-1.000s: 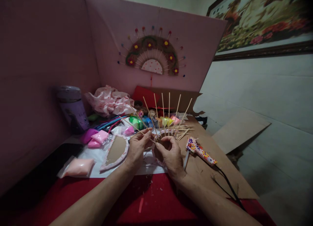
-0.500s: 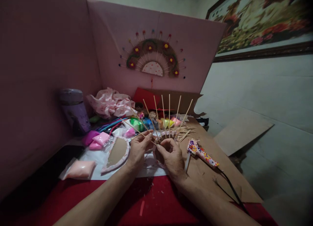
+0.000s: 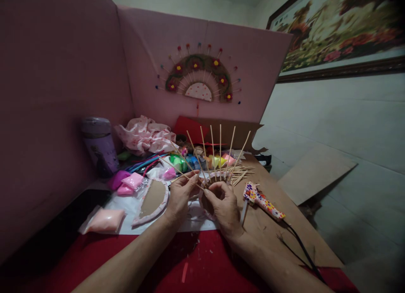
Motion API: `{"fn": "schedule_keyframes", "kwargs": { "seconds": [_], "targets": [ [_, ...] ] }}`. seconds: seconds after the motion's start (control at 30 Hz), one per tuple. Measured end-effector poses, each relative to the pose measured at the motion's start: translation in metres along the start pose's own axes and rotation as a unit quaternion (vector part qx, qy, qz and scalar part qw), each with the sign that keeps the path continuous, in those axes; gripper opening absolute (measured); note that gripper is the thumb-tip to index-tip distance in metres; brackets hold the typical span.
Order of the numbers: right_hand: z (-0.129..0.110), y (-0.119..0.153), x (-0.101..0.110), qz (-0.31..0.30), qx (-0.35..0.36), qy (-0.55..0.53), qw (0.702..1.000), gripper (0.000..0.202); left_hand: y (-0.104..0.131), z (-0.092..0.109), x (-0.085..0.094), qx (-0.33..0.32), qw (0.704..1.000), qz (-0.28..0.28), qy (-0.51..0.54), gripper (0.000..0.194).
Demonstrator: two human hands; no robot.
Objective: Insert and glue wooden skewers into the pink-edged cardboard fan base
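A half-round cardboard piece (image 3: 206,205) with a padded fabric rim stands between my hands, partly hidden by them. Several thin wooden sticks (image 3: 220,147) fan upward from its curved edge. The lowest stick (image 3: 172,166) on the left slants down to the cardboard. My left hand (image 3: 181,196) grips this stick between thumb and fingers. At its lower end, my right hand (image 3: 224,206) pinches the stick against the cardboard piece. Left of my left hand lies a second half-round cardboard piece (image 3: 153,197) with a similar rim.
A flower-patterned glue gun (image 3: 263,202) with a black cord lies on brown cardboard (image 3: 303,238) at right. Loose sticks (image 3: 242,174), coloured clay packets (image 3: 133,181), crumpled cloth (image 3: 145,134) and a purple tumbler (image 3: 98,147) sit behind. A finished fan decoration (image 3: 198,90) hangs on the pink panel.
The whole view has shifted slightly, with things appearing a little lower and further right. Both hands keep their grip on the stick, with hardly any movement against the cardboard.
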State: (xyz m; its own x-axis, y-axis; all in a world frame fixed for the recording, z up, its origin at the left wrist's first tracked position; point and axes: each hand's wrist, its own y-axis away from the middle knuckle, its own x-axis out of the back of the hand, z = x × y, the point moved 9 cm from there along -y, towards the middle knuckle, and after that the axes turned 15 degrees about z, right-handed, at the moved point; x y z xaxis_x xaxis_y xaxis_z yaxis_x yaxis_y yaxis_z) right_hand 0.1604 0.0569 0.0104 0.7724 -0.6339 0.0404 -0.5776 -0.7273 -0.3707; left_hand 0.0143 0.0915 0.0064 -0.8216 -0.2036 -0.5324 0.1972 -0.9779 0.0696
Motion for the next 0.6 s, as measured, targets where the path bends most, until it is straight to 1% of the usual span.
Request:
{"fn": "schedule_keyframes", "kwargs": {
  "seconds": [0.4, 0.6],
  "targets": [
    [-0.0073, 0.0001, 0.0023, 0.006, -0.003, 0.002, 1.000, 0.015, -0.0022, -0.0014, 0.0004, 0.003, 1.000, 0.002, 0.005, 0.041],
    [-0.0069, -0.0016, 0.0041, 0.017, 0.004, 0.005, 1.000, 0.014, -0.0030, -0.0013, 0.0006, -0.003, 1.000, -0.001, 0.000, 0.040]
  ]
}}
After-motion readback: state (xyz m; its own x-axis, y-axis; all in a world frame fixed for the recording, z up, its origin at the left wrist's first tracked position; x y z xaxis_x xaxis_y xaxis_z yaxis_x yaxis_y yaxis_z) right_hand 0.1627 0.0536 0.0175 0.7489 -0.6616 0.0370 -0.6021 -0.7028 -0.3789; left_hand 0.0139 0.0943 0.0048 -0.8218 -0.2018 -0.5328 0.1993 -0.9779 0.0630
